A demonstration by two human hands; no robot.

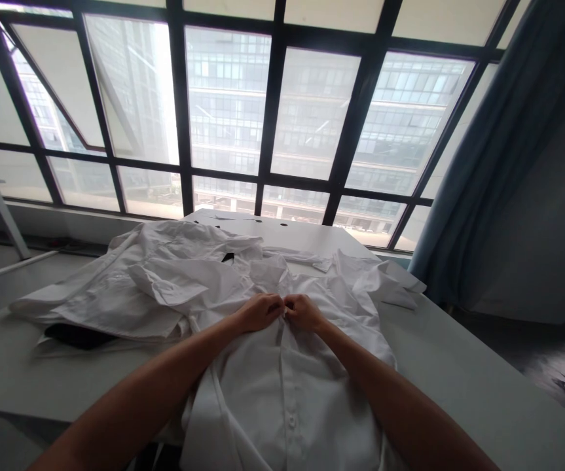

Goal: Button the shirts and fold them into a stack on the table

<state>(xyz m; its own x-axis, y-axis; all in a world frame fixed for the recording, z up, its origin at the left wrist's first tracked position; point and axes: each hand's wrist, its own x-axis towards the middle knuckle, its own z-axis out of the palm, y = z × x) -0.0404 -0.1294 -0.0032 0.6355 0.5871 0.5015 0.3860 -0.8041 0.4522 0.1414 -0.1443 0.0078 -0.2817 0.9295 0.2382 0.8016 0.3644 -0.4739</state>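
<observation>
A white button-up shirt (257,386) lies spread over the table, its collar toward the window and its hem hanging over the near edge. My left hand (261,311) and my right hand (304,313) meet at the front placket, about mid-chest. Both have their fingers pinched on the placket cloth, thumbs almost touching. The bit of cloth between the fingertips is mostly hidden, and I cannot make out a button there. Lower down the placket a button (291,420) shows.
More white shirts (115,275) are heaped to the left, with a black item (78,335) partly under them. The white table (463,373) extends right and back toward tall windows (228,98). A blue-grey curtain (503,176) hangs at right. Another white table (4,216) stands far left.
</observation>
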